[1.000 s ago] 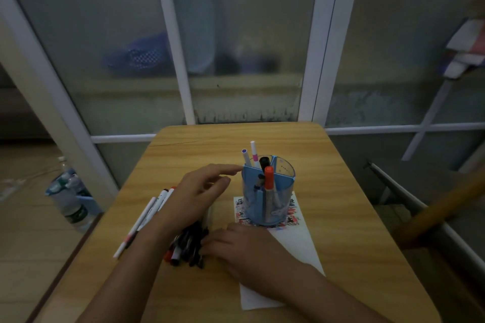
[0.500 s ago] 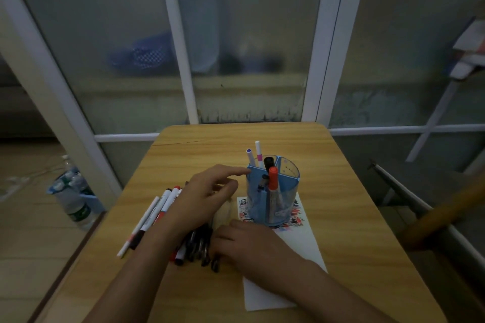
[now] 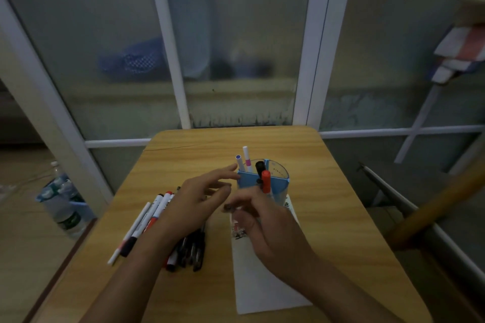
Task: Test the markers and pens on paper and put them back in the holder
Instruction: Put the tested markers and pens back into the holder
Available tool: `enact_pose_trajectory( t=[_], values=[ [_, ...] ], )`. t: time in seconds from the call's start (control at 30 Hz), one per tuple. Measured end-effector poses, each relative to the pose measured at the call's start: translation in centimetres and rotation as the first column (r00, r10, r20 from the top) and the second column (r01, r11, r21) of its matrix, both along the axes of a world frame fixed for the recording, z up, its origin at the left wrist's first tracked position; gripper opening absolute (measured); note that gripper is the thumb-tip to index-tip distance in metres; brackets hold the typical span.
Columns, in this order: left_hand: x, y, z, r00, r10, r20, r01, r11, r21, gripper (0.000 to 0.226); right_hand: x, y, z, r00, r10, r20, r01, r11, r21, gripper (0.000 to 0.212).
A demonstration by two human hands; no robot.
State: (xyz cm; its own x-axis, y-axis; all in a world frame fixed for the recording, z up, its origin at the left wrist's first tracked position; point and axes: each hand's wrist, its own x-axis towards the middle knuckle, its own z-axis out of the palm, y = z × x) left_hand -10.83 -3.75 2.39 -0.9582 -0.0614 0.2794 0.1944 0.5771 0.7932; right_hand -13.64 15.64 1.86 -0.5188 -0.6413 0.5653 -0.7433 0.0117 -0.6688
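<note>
- Where the wooden worktop (image 3: 328, 217) meets the glazed partition, we log a blue holder (image 3: 262, 182) standing on the far end of a white paper sheet (image 3: 262, 286).
- Holder contents: a red-capped marker (image 3: 266, 181), a black-capped marker (image 3: 259, 166), and two white pens (image 3: 246, 158) with purple and pink marks, all upright.
- Loose stock: a heap of pens and markers (image 3: 189, 249) lying on the worktop left of the paper, partly under our left forearm.
- Left hand (image 3: 194, 199): fingers spread and relaxed, gripping nothing, fingertips just beside the holder's rim.
- Right hand (image 3: 265, 220): raised over the paper in front of the holder, fingertips pinching a small dark object (image 3: 228, 208); blur keeps us from naming it.
- Off-worktop: water bottles (image 3: 63, 202) on the floor at left.
</note>
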Motion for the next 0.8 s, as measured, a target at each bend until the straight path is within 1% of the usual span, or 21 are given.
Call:
enact_pose_trajectory(
  t=[0.03,0.1,0.17,0.23,0.3,0.37,0.43,0.53,0.7,0.8],
  values=[
    [0.0,0.1,0.0,1.000,-0.003,0.002,0.003,1.000,-0.005,0.032,0.1,0.4,0.5,1.000,-0.008,0.024,0.009,0.999,-0.053,0.014],
    [0.1,0.2,0.1,1.000,0.004,-0.009,-0.004,1.000,-0.017,0.030,0.1,1.2,1.3,0.998,-0.045,0.047,0.051,0.989,-0.140,0.020],
    [0.1,0.3,0.2,0.999,0.041,-0.019,-0.041,0.999,0.010,0.025,-0.2,2.0,2.1,0.995,-0.097,0.036,0.102,0.974,-0.202,0.026],
    [0.2,0.4,0.2,0.996,0.083,-0.021,-0.082,0.996,0.045,0.024,-0.9,2.6,2.6,0.990,-0.138,0.012,0.137,0.957,-0.255,0.027],
    [0.1,0.3,0.1,0.996,0.094,-0.008,-0.093,0.995,0.032,0.034,-1.7,3.2,3.0,0.985,-0.171,0.000,0.163,0.941,-0.295,0.023],
    [0.1,0.3,-0.1,0.996,0.087,0.014,-0.087,0.996,-0.010,0.048,-2.2,3.7,3.2,0.982,-0.185,0.028,0.184,0.924,-0.336,0.021],
    [0.0,0.3,-0.3,0.997,0.073,0.028,-0.072,0.997,-0.040,0.052,-2.5,4.0,3.5,0.983,-0.168,0.072,0.183,0.907,-0.378,0.022],
    [-0.2,0.5,-0.4,0.997,0.069,0.023,-0.067,0.996,-0.053,0.045,-2.6,4.1,3.9,0.984,-0.140,0.111,0.174,0.885,-0.431,0.024],
    [-0.4,0.7,-0.1,0.996,0.092,-0.004,-0.092,0.995,-0.040,0.033,-2.6,4.1,3.9,0.983,-0.133,0.127,0.176,0.883,-0.436,0.024],
    [-0.6,0.8,-0.1,0.997,0.079,-0.011,-0.079,0.997,-0.025,0.033,-2.7,4.3,4.3,0.982,-0.148,0.115,0.184,0.870,-0.458,0.025]
  ],
)
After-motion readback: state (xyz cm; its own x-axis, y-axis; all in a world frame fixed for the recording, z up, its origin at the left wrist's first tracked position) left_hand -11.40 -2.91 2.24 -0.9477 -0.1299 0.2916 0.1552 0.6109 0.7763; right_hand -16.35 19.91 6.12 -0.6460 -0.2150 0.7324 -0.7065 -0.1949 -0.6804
